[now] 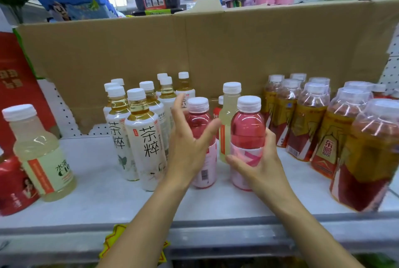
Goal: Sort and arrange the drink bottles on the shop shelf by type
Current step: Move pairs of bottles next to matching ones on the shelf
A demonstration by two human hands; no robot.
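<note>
Brown cardboard sheet (216,51), matte and creased, backed the shelf (97,192); the shelf top was white and smooth, with a grey metal-looking front lip. Biggest block: red-gold bottles (323,129), well right of the right hand, squat clear plastic with glossy wraps, already grouped. Left of the left hand: tea bottles (146,138), tall and slim, white sleeves, amber liquid at the neck, also grouped. Far left of that hand: a lone pale yellow bottle (43,155), broad-shouldered and cloudy. A second pale bottle (228,116) stood just behind both hands.

Step in hand, as I judged it: gathering the pinks. Right hand (257,164) was wrapped round the label band of the pink bottle (248,138), base at or just off the shelf. Left hand (187,144) was spread open in front of the second pink bottle (200,138); contact couldn't be told.

Next move probably called for setting the pinks side by side and pulling the pale one out to join its twin. Round, slick plastic tips easily.
</note>
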